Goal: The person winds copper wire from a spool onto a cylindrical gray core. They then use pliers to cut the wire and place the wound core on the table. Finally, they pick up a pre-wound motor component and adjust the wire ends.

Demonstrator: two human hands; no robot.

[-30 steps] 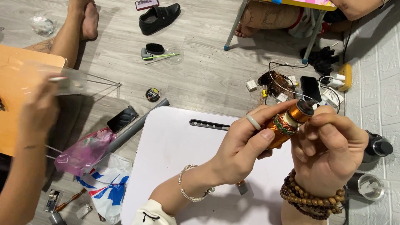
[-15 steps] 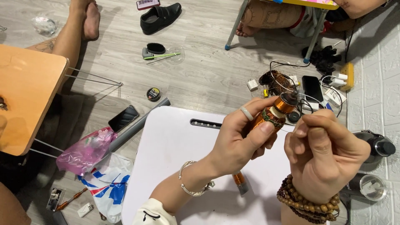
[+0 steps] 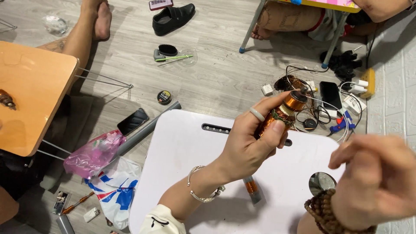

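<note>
Right hand (image 3: 377, 182) now off copper-wound cylindrical coil (image 3: 284, 113), blurred beside it, fingers pinched, content not discernible; left hand (image 3: 251, 143) alone clenches coil above white lap table (image 3: 182, 160); winding paused

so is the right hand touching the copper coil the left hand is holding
Apart. The head view shows the right hand blurred, low at the right, with white table visible between it and the copper coil, which only the left hand grips.

Home floor workspace: shoe (image 3: 173, 17), lap tables (image 3: 195, 173).
</note>
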